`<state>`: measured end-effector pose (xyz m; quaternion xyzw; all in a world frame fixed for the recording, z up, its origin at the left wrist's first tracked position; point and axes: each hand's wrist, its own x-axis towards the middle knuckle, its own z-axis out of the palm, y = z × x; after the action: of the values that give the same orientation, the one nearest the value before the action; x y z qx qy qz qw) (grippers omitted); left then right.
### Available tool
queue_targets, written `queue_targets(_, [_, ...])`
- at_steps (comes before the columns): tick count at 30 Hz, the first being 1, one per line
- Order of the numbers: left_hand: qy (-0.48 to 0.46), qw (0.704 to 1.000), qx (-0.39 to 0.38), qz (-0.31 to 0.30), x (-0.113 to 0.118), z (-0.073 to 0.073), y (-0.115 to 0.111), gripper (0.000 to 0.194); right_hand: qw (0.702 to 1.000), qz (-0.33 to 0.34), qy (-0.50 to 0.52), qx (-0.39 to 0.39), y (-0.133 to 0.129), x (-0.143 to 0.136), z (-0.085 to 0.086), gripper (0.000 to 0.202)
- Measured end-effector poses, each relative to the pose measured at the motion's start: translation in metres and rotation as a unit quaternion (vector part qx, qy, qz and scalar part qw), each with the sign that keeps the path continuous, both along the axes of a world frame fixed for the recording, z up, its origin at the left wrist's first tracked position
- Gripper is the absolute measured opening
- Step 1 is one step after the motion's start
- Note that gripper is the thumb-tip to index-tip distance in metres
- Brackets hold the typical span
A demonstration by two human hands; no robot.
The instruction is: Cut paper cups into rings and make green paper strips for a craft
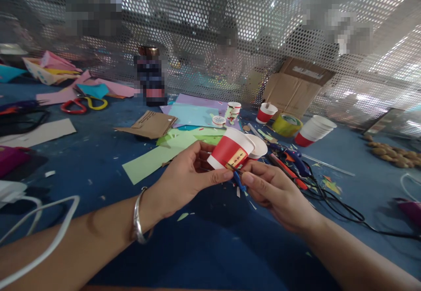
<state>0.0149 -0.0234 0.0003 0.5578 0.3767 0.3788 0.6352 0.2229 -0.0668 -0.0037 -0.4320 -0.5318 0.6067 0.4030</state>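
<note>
My left hand (184,179), with a silver bangle at the wrist, is closed around a red and white paper cup (226,148). The cup is tilted, and a yellowish printed patch shows on its side. My right hand (274,190) is closed on what look like small blue-handled scissors (239,180), mostly hidden by the fingers. Their thin dark tip touches or nearly touches the cup's side by the patch. Just behind the held cup is a white paper cup (258,146) with its rim showing.
Green paper (154,161) and cardboard (151,124) lie ahead on the blue table. Stacked cups (315,131), yellow tape (287,125) and a blue glue gun (297,161) with a black cable are to the right. Red and yellow scissors (74,105) lie left. A perforated screen (197,23) stands behind.
</note>
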Motion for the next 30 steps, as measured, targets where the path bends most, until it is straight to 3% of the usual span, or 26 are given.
queue_targets(9, [-0.02,0.999,0.026,0.029,0.0,-0.006,0.001,0.053,1.0,-0.007,0.003,0.004,-0.001,-0.001,-0.003,0.033])
queue_targets(17, [0.032,0.993,0.098,0.054,-0.003,-0.008,0.007,0.058,1.0,-0.019,-0.011,0.013,-0.001,-0.002,-0.003,0.034])
queue_targets(20, [-0.004,0.998,0.051,0.035,-0.003,-0.006,0.006,0.059,1.0,-0.019,-0.001,0.021,-0.001,-0.002,-0.002,0.034])
queue_targets(23, [-0.067,0.998,-0.02,-0.002,-0.002,-0.003,0.007,0.046,1.0,-0.014,0.011,0.02,-0.001,-0.001,0.0,0.034])
queue_targets(25, [-0.101,0.992,-0.072,-0.035,-0.003,-0.002,0.009,0.036,1.0,-0.012,0.017,0.016,-0.001,0.0,0.0,0.034])
queue_targets(30, [-0.144,0.972,-0.162,-0.088,-0.007,-0.001,0.014,0.03,1.0,-0.014,0.021,0.016,0.001,0.001,0.0,0.033])
